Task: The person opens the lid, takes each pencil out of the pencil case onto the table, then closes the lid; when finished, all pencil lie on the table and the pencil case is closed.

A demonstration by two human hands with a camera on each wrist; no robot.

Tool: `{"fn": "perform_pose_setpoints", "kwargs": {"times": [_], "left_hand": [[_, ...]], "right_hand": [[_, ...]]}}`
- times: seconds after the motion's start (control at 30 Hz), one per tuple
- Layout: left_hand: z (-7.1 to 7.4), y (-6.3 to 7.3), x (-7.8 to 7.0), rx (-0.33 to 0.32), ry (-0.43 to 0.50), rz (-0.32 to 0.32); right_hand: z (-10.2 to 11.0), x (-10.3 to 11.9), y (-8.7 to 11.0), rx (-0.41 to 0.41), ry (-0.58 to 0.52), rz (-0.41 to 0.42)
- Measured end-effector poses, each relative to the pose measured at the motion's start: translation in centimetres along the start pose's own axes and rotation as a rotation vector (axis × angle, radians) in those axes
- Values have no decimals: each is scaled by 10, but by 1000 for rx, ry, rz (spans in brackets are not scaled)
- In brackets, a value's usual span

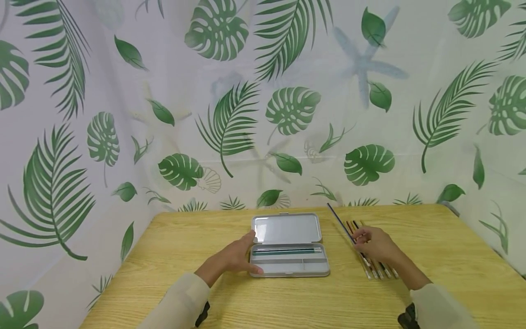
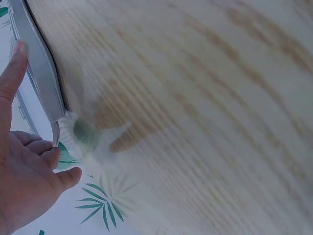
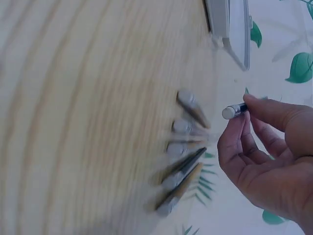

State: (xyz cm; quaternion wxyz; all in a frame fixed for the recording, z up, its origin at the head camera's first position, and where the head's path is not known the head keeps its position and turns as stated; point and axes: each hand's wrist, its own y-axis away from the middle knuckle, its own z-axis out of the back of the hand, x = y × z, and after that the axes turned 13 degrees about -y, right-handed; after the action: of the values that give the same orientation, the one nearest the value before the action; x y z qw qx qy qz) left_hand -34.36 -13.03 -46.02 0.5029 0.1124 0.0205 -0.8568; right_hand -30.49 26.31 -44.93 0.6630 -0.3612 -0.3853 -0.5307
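Note:
A grey pencil case lies unfolded on the table, its lid tipped back. Teal and dark pencils lie in its rear compartment. My left hand rests along the case's left side, thumb at the front corner and fingers by the hinge; the left wrist view shows the thumb on the grey rim. To the right, my right hand pinches a blue pencil between thumb and fingers, its white eraser end toward me. Below that hand, several pencils lie fanned on the table.
The wood-grain table ends at a leaf-printed curtain behind the case. A low divider stands in the case's front compartment. Bare table lies between the case and the loose pencils.

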Motion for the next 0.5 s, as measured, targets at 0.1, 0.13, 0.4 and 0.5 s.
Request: {"fn": "perform_pose_setpoints", "kwargs": {"times": [0.1,0.13,0.4,0.5], "left_hand": [[1,0,0,-2,0,-3],[1,0,0,-1,-2,-2],[1,0,2,-7,14,-7],[1,1,3,-11,11,-6]], "right_hand": [[11,-6,7,-46,8,-44],[14,-8,9,-59,14,-57],[37,-19,19,-137,70,-167],[41,-22,20,-150,118,-179]]}}
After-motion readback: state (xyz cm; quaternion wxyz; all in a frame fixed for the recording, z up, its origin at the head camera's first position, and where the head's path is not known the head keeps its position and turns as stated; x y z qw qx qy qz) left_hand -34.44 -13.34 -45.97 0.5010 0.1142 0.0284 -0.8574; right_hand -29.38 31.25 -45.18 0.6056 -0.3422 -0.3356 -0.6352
